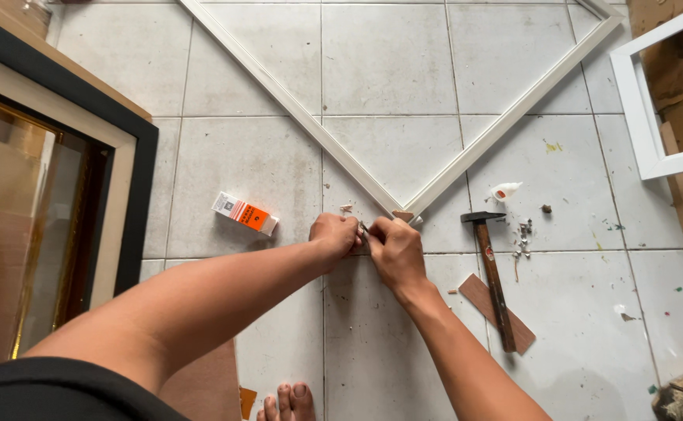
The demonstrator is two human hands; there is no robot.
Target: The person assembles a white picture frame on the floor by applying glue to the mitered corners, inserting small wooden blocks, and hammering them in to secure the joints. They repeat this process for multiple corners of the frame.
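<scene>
Your left hand point(334, 236) and right hand point(394, 248), both clenched, pinch a small metal piece point(362, 230) at the white wooden frame's point(466, 160) corner; wooden-handled hammer point(493, 273) just right of it.

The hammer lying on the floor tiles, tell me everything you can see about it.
The dark-headed hammer with the brown wooden handle lies flat on the pale floor tiles, to the right of the right hand; neither hand touches it. Its head points away from the person, near the corner of the white frame. The handle runs toward the person, its lower part resting across a thin brown wooden strip. Small metal bits lie scattered just right of the head.
</scene>
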